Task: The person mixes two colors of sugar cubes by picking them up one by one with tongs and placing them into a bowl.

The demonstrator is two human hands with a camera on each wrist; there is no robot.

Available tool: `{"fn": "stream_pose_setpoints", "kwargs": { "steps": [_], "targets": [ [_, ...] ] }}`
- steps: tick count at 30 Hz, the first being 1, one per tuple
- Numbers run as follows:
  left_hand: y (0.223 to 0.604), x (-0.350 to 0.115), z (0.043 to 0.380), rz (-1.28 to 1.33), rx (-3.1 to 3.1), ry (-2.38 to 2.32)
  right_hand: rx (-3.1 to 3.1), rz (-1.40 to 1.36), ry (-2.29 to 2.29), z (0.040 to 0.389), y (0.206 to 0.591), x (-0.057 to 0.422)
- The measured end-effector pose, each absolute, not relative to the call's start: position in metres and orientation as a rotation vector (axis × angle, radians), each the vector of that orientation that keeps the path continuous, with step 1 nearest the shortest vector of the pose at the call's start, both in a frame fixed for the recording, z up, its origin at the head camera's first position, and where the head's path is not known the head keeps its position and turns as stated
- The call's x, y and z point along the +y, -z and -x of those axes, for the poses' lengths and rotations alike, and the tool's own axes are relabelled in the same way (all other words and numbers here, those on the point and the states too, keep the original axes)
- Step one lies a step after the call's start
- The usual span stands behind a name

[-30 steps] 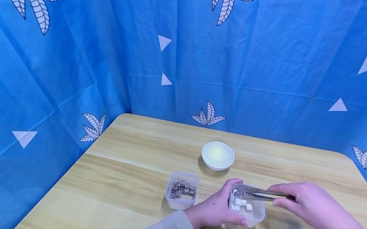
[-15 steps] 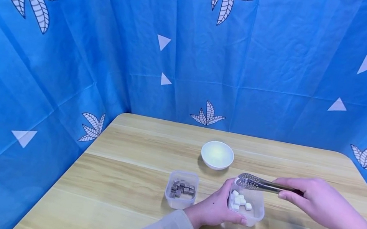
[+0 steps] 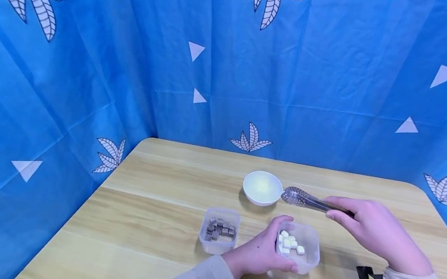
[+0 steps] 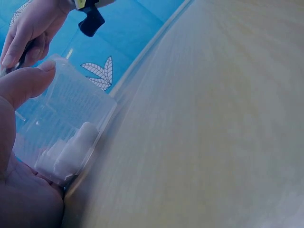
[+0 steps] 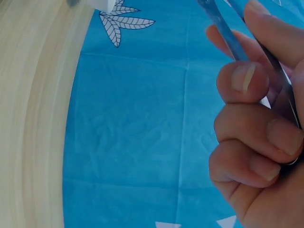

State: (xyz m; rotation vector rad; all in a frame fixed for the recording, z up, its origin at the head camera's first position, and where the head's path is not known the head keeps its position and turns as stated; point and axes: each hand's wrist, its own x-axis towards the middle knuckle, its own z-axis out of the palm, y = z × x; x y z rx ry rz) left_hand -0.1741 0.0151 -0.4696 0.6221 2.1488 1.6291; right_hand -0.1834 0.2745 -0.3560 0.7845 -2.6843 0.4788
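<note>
My left hand (image 3: pixel 264 249) grips a clear plastic container (image 3: pixel 311 250) by its near and far sides. Several white cubes (image 3: pixel 288 243) lie in it, mostly towards the left; in the left wrist view they appear as a white cluster (image 4: pixel 71 152) behind the clear wall. With curled fingers, my right hand (image 3: pixel 370 232) holds metal food tongs (image 3: pixel 304 199), perforated at the tips. Those tips are beside the right rim of a white bowl (image 3: pixel 262 188), with a small bit of white showing at their end. The right wrist view shows fingers around the tong arms (image 5: pixel 228 38).
Left of my left hand stands a second clear container (image 3: pixel 216 250) with several brownish-grey cubes (image 3: pixel 217 229). All of it is on a wooden table (image 3: pixel 147 205). A blue patterned curtain (image 3: pixel 332 88) hangs behind and at the sides.
The tongs have risen out of the container of white cubes, closed together, and moved up and away to the bowl's right side. My left hand still holds the container.
</note>
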Motion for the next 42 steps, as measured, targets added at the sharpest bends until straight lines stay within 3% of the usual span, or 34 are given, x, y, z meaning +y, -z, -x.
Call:
{"fn": "stream_pose_setpoints", "kwargs": {
  "steps": [19, 42],
  "targets": [
    [0.469, 0.014, 0.177, -0.694, 2.182, -1.594, -2.742, -0.7, -0.494, 0.212, 0.38, 0.251],
    [0.471, 0.015, 0.175, -0.638, 2.186, -1.592, -2.753, -0.682, -0.495, 0.207, 0.379, 0.257]
  ]
}}
